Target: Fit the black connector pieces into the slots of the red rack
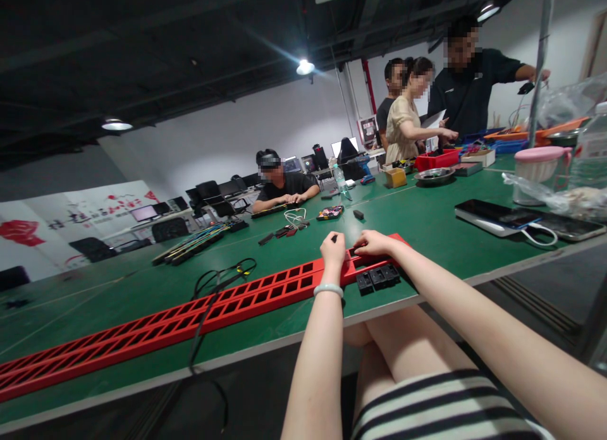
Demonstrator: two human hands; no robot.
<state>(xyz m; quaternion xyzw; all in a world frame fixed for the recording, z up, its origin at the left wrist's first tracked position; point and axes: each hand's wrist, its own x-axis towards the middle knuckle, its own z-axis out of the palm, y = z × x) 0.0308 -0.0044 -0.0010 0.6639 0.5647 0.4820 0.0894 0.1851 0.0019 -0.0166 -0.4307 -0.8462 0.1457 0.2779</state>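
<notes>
A long red slotted frame (pixel 265 290) runs along the front of the green table, with two rows of openings. My left hand (pixel 333 250), with a pale bangle at its wrist, is closed over the frame near its right end. A small black piece (pixel 334 239) shows between its fingers; its kind is unclear. My right hand (pixel 373 243) rests at the frame's right end, fingers bent together over a wider opening. What those fingertips hold, if anything, is hidden. Just in front of the frame sit several black plastic modules (pixel 378 279) in a row.
A black cable (pixel 208 307) crosses the frame and hangs over the edge of the green table (pixel 118 282). Phones and a power bank (pixel 497 219) lie at the right. Farther back are a cup (pixel 540 174), a metal dish (pixel 434 176), a bottle (pixel 340 181) and several people.
</notes>
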